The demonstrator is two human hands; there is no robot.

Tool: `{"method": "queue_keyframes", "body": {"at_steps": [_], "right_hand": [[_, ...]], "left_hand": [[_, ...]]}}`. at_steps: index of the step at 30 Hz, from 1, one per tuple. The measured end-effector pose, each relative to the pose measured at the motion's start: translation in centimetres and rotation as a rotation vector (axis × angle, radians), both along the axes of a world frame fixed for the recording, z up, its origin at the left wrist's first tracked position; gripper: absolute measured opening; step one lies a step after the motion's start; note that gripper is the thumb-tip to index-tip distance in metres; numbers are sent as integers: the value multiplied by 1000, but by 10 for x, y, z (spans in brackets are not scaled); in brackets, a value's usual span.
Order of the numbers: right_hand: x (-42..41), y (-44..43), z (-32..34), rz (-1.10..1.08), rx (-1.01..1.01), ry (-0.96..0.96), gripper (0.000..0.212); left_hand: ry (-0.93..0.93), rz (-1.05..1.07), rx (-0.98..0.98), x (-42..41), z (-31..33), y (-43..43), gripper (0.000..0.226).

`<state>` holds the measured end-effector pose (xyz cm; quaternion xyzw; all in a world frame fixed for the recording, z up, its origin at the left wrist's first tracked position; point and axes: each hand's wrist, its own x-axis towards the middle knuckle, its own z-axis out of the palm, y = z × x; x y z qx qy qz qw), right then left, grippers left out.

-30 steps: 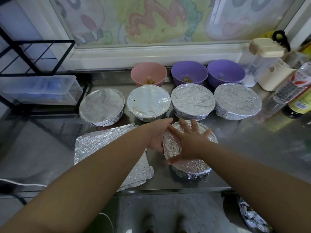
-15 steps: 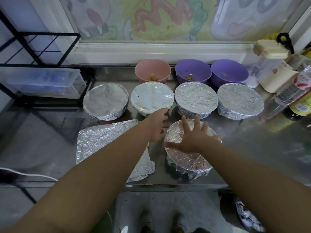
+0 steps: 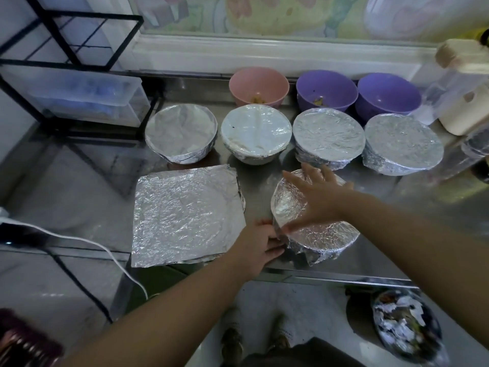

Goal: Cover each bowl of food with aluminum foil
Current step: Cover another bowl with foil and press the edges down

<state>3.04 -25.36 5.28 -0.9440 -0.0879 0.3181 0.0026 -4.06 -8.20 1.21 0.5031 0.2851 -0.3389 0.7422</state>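
Right grip (image 3: 321,198) lies flat, fingers spread, atop the near bowl (image 3: 325,238); left grip (image 3: 260,243) (nearer the loose edge) pinches its foil (image 3: 299,249) at the near-left side. Spare sheets (image 3: 185,213) lie left.

foil sheet (image 3: 185,213): crinkled silver. pink bowl (image 3: 258,86): plain pink. two purple bowls (image 3: 326,89): plain purple. rack (image 3: 71,30): black. cable (image 3: 79,242): white.
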Motion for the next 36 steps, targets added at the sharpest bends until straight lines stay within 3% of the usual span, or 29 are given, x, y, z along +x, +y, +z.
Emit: {"method": "queue_keyframes", "body": {"at_steps": [5,11,18,25,31,36], "right_hand": [[-2,0,1,-13,5,-2,139],[-2,1,2,-19,15,-1,139],[-2,0,0,-17,22,2,139],[-2,0,-1,-23,38,3,138],[-2,0,-2,-18,44,0,139],[-1,1,-4,-20,41,-1,139]], "left_hand": [[124,152,-224,-3,-17,2,20],[39,-46,-274,-10,-26,7,34],[-233,-254,39,0,-38,19,22],[-773,-538,612,24,-33,30,15],[-1022,-594,708,33,-27,32,12],[-1108,-690,790,47,-23,35,18]]}}
